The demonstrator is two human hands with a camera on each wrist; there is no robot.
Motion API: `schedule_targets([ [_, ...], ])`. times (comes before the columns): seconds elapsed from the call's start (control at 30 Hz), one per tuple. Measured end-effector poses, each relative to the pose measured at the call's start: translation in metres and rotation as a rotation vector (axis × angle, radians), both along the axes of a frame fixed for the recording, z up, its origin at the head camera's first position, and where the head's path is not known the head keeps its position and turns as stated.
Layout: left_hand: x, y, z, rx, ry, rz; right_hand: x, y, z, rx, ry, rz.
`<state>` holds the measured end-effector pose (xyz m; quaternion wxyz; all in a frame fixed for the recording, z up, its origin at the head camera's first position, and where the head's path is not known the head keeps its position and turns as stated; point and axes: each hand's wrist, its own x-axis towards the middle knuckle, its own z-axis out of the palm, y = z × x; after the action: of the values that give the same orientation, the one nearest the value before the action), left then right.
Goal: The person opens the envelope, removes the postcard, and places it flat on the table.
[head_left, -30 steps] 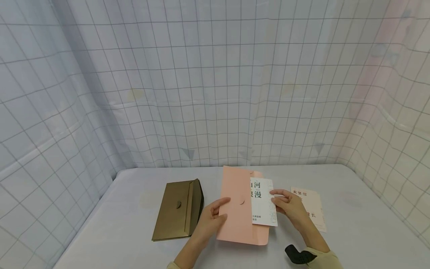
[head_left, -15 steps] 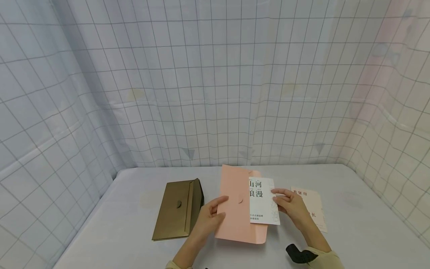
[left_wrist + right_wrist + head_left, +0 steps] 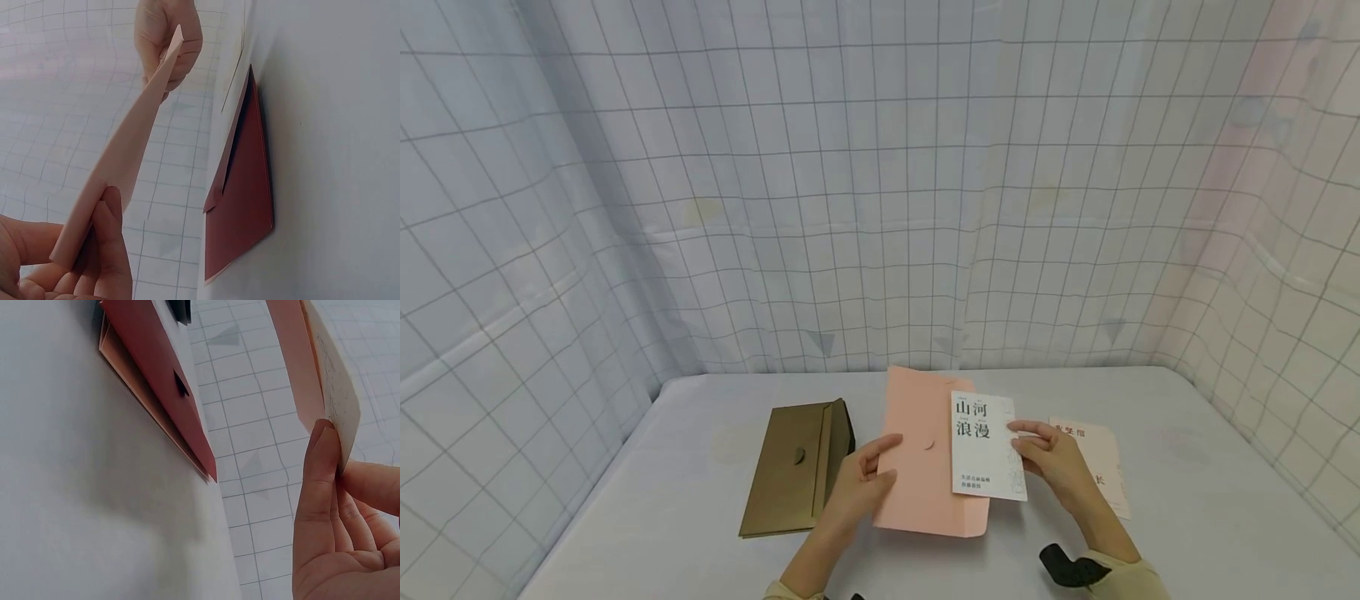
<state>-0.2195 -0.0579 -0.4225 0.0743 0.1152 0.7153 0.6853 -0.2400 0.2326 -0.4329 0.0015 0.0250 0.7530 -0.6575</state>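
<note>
Between the thumb and fingers of my left hand [image 3: 859, 485] is the left edge of a pink envelope [image 3: 913, 492], raised above the table. My right hand [image 3: 1051, 457] pinches the right edge of a white card [image 3: 985, 457] printed with Chinese characters. The card's whole face shows in front of the envelope's right part, tilted slightly. Seen edge-on in the left wrist view, the envelope [image 3: 119, 156] slopes up toward the right hand. In the right wrist view, the card [image 3: 345, 400] stands close beside the envelope [image 3: 290, 356]; whether they touch, I cannot tell.
A gold envelope [image 3: 786, 475] with its dark-lined flap raised lies on the white table [image 3: 700, 467] to the left. Under the right hand lies a cream card [image 3: 1105, 467] with red characters. Grid-patterned curtains [image 3: 880, 208] enclose the table. Both wrist views show a reddish envelope [image 3: 240, 200].
The white card has come out from behind the pink envelope's front; its left edge now shows. My left hand and the envelope shifted left, while the right hand moved slightly right.
</note>
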Motion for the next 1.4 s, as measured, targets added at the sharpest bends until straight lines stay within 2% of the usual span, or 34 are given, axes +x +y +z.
schedule_targets([
  [0.53, -0.002, -0.008, 0.003, -0.007, 0.012, 0.028, -0.002, 0.004, 0.002, 0.004, 0.000, -0.022],
  [1.1, -0.004, -0.011, 0.006, -0.086, 0.020, 0.124, -0.002, 0.008, 0.004, 0.004, -0.008, -0.041],
  [1.4, -0.006, -0.013, 0.005, -0.079, 0.031, 0.135, -0.001, 0.013, 0.002, 0.005, -0.018, -0.062],
])
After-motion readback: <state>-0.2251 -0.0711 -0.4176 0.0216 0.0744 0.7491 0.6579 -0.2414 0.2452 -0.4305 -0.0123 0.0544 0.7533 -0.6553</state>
